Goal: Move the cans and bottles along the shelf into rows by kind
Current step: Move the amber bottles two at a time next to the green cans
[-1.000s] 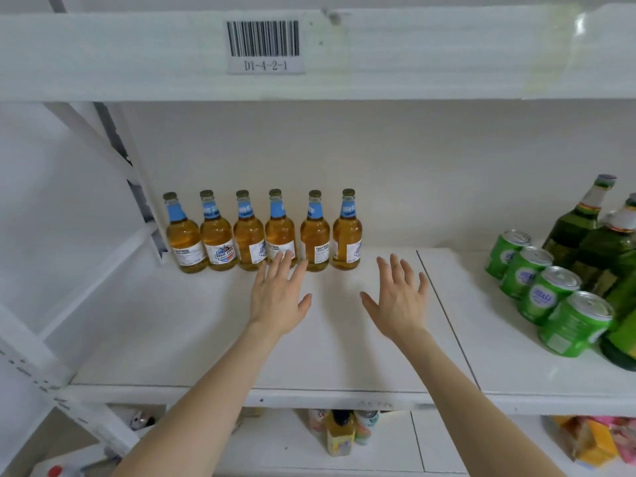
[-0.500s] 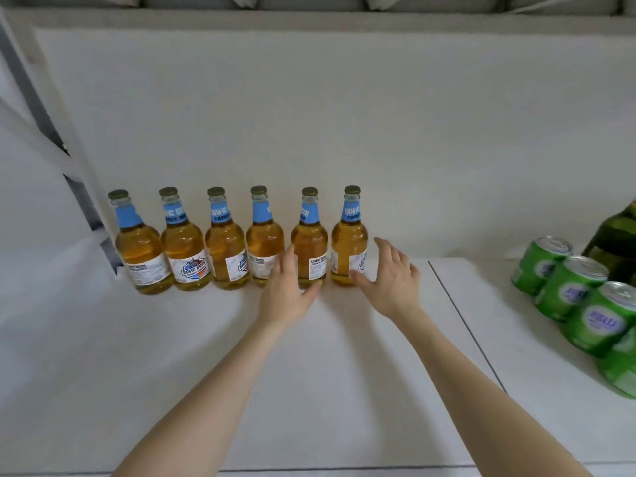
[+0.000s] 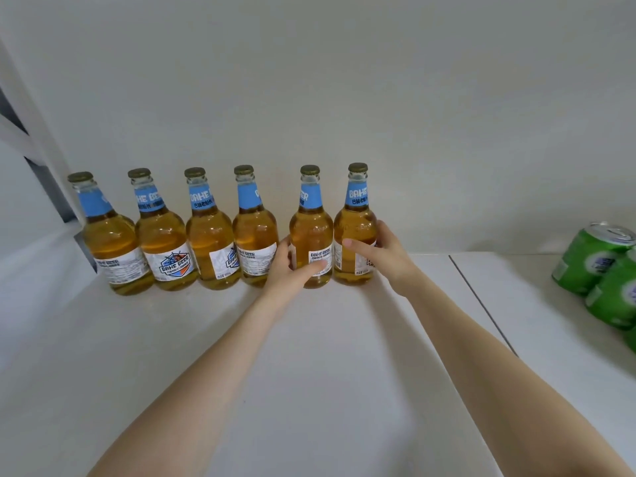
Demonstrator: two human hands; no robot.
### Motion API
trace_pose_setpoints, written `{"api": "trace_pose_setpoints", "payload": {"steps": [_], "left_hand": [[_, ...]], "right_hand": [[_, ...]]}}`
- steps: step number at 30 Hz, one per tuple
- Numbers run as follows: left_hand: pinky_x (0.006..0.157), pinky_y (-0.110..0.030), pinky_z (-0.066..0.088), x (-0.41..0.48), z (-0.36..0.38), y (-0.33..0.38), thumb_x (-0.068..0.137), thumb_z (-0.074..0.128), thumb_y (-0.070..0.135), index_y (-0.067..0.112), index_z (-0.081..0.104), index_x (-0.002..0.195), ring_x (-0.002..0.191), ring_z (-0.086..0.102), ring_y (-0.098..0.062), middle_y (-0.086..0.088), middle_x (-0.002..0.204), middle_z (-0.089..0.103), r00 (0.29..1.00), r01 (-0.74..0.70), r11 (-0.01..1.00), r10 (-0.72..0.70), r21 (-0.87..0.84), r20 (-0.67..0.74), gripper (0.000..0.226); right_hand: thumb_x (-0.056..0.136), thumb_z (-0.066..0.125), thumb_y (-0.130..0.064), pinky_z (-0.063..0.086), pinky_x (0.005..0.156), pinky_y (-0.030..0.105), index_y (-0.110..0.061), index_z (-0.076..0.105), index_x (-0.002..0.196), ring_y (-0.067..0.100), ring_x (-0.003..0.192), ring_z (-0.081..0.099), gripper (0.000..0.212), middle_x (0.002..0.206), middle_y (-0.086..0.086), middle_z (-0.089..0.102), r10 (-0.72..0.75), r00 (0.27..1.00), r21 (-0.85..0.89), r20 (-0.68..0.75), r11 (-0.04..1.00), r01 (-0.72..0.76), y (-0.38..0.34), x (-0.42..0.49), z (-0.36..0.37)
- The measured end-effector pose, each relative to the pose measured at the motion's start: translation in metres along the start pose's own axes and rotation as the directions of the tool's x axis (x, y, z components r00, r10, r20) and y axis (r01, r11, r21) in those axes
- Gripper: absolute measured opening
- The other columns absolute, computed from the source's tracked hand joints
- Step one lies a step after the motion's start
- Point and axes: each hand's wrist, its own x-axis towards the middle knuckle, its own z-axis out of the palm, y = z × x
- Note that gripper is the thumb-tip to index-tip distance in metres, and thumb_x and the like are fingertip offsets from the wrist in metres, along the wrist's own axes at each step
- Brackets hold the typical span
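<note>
Several amber beer bottles with blue neck labels stand in a row along the back wall of the white shelf [image 3: 309, 373]. My left hand [image 3: 292, 270] grips the fifth bottle [image 3: 311, 232] low on its body, thumb across the white label. My right hand [image 3: 382, 256] grips the sixth, rightmost bottle [image 3: 356, 225], thumb on its front and fingers round its right side. The four bottles further left, such as the fourth bottle [image 3: 254, 235], stand untouched. Green cans [image 3: 592, 259] stand at the right edge of the view.
A seam [image 3: 481, 304] divides the shelf board between the bottles and the cans. A white diagonal frame brace [image 3: 34, 156] runs down the left side next to the first bottle. The white back wall stands right behind the row.
Both hands have reached forward from open above the shelf and closed round the two rightmost bottles. The view has moved in closer to the row.
</note>
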Motion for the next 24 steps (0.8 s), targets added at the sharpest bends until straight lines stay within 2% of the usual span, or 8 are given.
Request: {"api": "trace_pose_setpoints", "payload": {"steps": [3, 6, 9, 12, 16, 19, 22, 24], "left_hand": [[0.099, -0.041, 0.051, 0.003, 0.001, 0.001, 0.065, 0.09, 0.031, 0.032, 0.04, 0.142, 0.12, 0.058, -0.014, 0.008, 0.132, 0.061, 0.999, 0.036, 0.999, -0.037, -0.018, -0.024, 0.091], [0.103, -0.048, 0.049, 0.003, 0.003, 0.004, 0.059, 0.093, 0.032, 0.03, 0.036, 0.144, 0.127, 0.054, -0.02, 0.003, 0.14, 0.055, 0.996, 0.078, 0.997, -0.078, -0.009, -0.042, 0.102], [0.102, -0.044, 0.05, -0.003, 0.003, 0.006, 0.056, 0.093, 0.033, 0.031, 0.04, 0.141, 0.127, 0.054, -0.02, 0.004, 0.138, 0.057, 0.997, 0.074, 0.997, -0.074, -0.006, -0.007, 0.1], [0.099, -0.043, 0.051, -0.015, 0.001, 0.009, 0.055, 0.093, 0.035, 0.034, 0.047, 0.135, 0.122, 0.057, -0.017, 0.009, 0.13, 0.061, 0.997, 0.07, 0.997, -0.07, 0.021, 0.025, 0.092], [0.09, -0.036, 0.054, -0.038, -0.004, 0.017, 0.053, 0.093, 0.034, 0.036, 0.051, 0.129, 0.116, 0.06, -0.015, 0.012, 0.123, 0.065, 0.992, 0.104, 0.995, -0.104, 0.009, 0.065, 0.087], [0.083, -0.03, 0.055, -0.06, -0.013, 0.025, 0.054, 0.093, 0.032, 0.037, 0.052, 0.128, 0.115, 0.061, -0.013, 0.012, 0.122, 0.066, 0.986, 0.133, 0.991, -0.13, -0.028, 0.107, 0.085], [0.095, -0.039, 0.053, -0.082, -0.021, 0.033, 0.061, 0.092, 0.024, 0.033, 0.052, 0.133, 0.118, 0.06, -0.016, 0.009, 0.125, 0.065, 0.979, 0.175, 0.984, -0.169, -0.044, 0.117, 0.083], [0.098, -0.042, 0.052, -0.097, -0.027, 0.038, 0.063, 0.091, 0.022, 0.036, 0.054, 0.128, 0.118, 0.06, -0.017, 0.009, 0.124, 0.066, 0.973, 0.205, 0.978, -0.198, -0.041, 0.122, 0.076]], "right_hand": [[0.073, 0.086, -0.031, 0.057, 0.087, 0.038, -0.029, 0.051, 0.129, 0.019, 0.109, 0.067, 0.066, 0.121, -0.004, 0.068, 0.001, 1.0, 0.054, 0.009, 0.999, -0.001, 0.002, 0.002, -0.003], [0.07, 0.088, -0.032, 0.057, 0.076, 0.03, -0.037, 0.053, 0.119, 0.016, 0.105, 0.069, 0.06, 0.117, -0.007, 0.069, 0.007, 1.0, 0.06, 0.023, 0.998, -0.008, -0.002, -0.004, -0.007], [0.069, 0.089, -0.03, 0.058, 0.075, 0.029, -0.037, 0.055, 0.119, 0.014, 0.102, 0.071, 0.061, 0.115, -0.008, 0.071, 0.011, 0.999, 0.07, 0.032, 0.997, -0.014, -0.003, -0.015, -0.01], [0.072, 0.086, -0.026, 0.059, 0.079, 0.033, -0.032, 0.054, 0.123, 0.016, 0.103, 0.07, 0.061, 0.116, -0.005, 0.07, 0.026, 1.0, 0.081, 0.014, 0.996, -0.027, -0.006, -0.029, -0.009], [0.076, 0.084, -0.027, 0.056, 0.068, 0.024, -0.033, 0.054, 0.125, 0.013, 0.1, 0.07, 0.058, 0.115, -0.007, 0.07, 0.075, 0.997, 0.125, -0.023, 0.99, -0.072, -0.013, -0.052, -0.006], [0.077, 0.083, -0.028, 0.055, 0.065, 0.028, -0.036, 0.055, 0.124, 0.011, 0.094, 0.071, 0.056, 0.111, -0.009, 0.07, 0.161, 0.986, 0.197, -0.048, 0.969, -0.149, -0.02, -0.072, -0.002], [0.076, 0.083, -0.031, 0.053, 0.064, 0.031, -0.037, 0.057, 0.121, 0.011, 0.09, 0.071, 0.051, 0.109, -0.008, 0.072, 0.242, 0.968, 0.245, -0.069, 0.945, -0.219, -0.028, -0.095, 0.004], [0.076, 0.082, -0.033, 0.054, 0.071, 0.038, -0.034, 0.058, 0.124, 0.015, 0.096, 0.07, 0.054, 0.113, -0.004, 0.071, 0.284, 0.956, 0.262, -0.078, 0.931, -0.255, -0.033, -0.111, 0.007]]}}
